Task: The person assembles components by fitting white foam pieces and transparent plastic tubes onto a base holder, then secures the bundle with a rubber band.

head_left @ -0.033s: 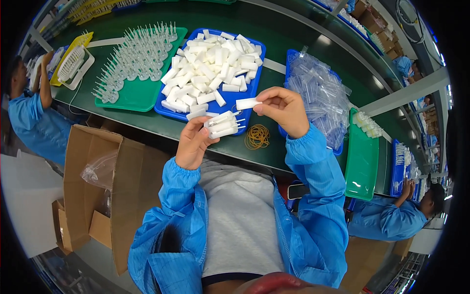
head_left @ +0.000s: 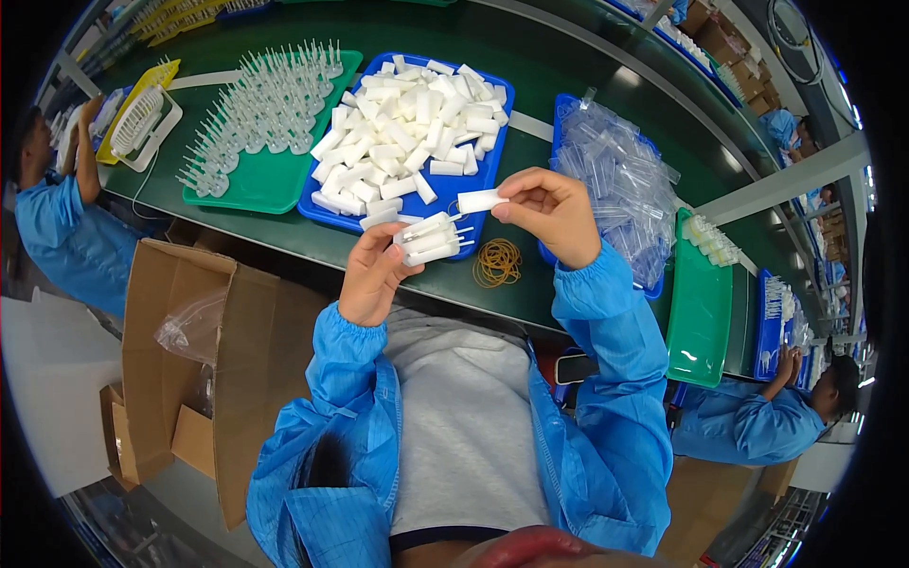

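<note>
Dark green worktop runs across the scene like a belt line, with trays set side by side along it and other people in blue coats at work at both far ends. Close to the person's chest, the left hand is curled shut around a small bundle of white plastic pieces, several of them stacked side by side with thin tips pointing toward the right hand. The right hand is pinched closed, thumb and fingertips gripping a single white piece by one end; that piece sits just above the bundle and does not quite touch it as far as can be seen. Directly beyond both hands lies a blue tray heaped with loose white pieces of the same kind. Past the left hand and further out, a green tray holds rows of clear pointed parts standing upright. Beyond the right hand, another blue tray carries a heap of clear plastic sleeves. A coil of yellowish rubber bands lies on the worktop between the two wrists. Below the left forearm, an open cardboard box stands beside the person, with a clear plastic bag tucked in it.
</note>
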Demonstrator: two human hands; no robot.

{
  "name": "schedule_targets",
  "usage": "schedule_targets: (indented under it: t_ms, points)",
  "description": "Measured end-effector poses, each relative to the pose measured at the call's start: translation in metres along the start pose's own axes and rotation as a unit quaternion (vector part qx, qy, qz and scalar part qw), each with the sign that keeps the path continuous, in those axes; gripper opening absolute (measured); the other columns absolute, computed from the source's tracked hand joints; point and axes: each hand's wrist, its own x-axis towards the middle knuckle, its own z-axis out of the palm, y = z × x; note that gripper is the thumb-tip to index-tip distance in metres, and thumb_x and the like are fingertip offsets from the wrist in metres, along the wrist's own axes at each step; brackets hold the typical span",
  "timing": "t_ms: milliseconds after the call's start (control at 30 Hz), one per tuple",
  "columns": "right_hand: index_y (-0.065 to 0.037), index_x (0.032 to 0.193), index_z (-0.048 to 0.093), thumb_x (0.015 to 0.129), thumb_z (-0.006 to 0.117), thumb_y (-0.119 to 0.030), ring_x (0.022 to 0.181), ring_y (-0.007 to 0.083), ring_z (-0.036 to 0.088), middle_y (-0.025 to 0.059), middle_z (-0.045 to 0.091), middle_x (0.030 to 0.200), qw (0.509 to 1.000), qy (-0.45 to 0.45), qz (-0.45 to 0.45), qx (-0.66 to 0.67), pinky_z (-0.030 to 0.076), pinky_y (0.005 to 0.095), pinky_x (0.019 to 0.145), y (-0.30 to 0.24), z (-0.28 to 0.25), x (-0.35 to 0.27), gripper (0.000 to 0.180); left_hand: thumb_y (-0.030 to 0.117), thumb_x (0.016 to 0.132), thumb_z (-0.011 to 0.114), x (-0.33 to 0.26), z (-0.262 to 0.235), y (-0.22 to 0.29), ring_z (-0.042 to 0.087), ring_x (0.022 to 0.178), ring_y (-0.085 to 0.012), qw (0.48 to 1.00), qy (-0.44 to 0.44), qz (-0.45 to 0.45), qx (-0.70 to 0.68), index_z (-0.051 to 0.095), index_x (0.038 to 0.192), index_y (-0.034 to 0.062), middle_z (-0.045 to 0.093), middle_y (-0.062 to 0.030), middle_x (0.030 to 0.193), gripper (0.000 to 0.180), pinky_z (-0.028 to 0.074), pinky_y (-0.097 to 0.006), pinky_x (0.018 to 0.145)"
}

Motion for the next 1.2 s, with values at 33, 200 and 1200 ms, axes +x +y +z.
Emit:
schedule_targets:
  t_ms: [33,200,1200]
  points:
    - [0.003,0.090,0.064,0.075,0.072,0.002,0.081,0.0137,0.063,0.0083,0.064,0.092,1.000,0.000,0.003,0.000,0.052,0.0239,0.070,-0.002,-0.001,-0.003,0.018,0.009,0.091,0.055,0.000,0.000,0.000,0.056,0.108,-0.0225,1.000,-0.005,0.006,0.000,0.051,0.116,0.0071,0.052,-0.0097,0.122,0.025,0.054,-0.034,0.082]
    - [0.001,0.089,0.067,0.073,0.073,0.002,0.084,0.0136,0.062,0.0080,0.063,0.092,0.998,-0.005,-0.031,-0.053,0.051,0.0240,0.075,-0.010,-0.005,-0.010,0.017,0.009,0.090,0.056,-0.001,0.000,-0.001,0.056,0.108,-0.0229,1.000,0.007,0.006,0.005,0.052,0.116,0.0066,0.052,-0.0101,0.121,0.026,0.054,-0.034,0.082]
    - [-0.007,0.076,0.066,0.075,0.070,-0.020,0.078,0.0199,0.056,0.0025,0.059,0.074,0.804,-0.192,-0.371,-0.423,0.050,0.0307,0.063,0.008,0.009,-0.024,0.013,-0.006,0.073,0.069,0.002,0.013,-0.003,0.054,0.088,-0.0176,0.968,-0.107,-0.015,0.227,0.063,0.105,-0.0049,0.048,-0.0064,0.093,0.032,0.055,-0.029,0.063]
